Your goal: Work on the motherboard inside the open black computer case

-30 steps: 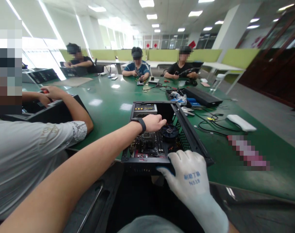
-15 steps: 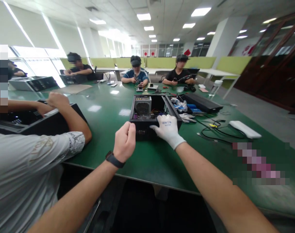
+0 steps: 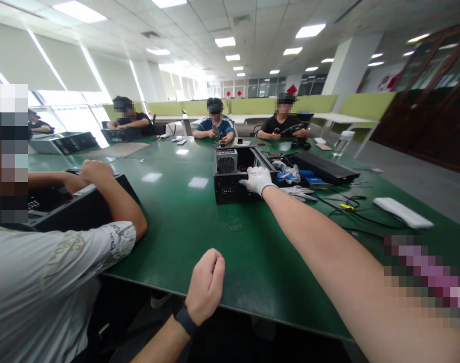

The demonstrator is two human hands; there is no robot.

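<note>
A black open-topped computer case (image 3: pixel 230 190) stands on the green table in front of me. Inside it sits a grey power supply (image 3: pixel 227 162); much of the interior is in shadow. My right hand (image 3: pixel 259 180), in a white work glove, grips the near rim at the right, with the thumb on the outer panel. Bare and closed, my left hand (image 3: pixel 206 282) is by the table's front edge, apart from the case. Its curled fingers hide whatever may be inside. A dark watch (image 3: pixel 187 321) is on that wrist.
Right of the case lie gloves (image 3: pixel 286 171), a black panel (image 3: pixel 324 167), cables (image 3: pixel 341 205) and a white elongated object (image 3: pixel 403 213). A co-worker's arm (image 3: pixel 122 199) reaches over another case (image 3: pixel 78 212) at left. Several people sit across the table (image 3: pixel 169 242).
The case has slid farther away from me, with my gloved right hand still on its rim. My left hand has drawn back from beside the case to the table's front edge.
</note>
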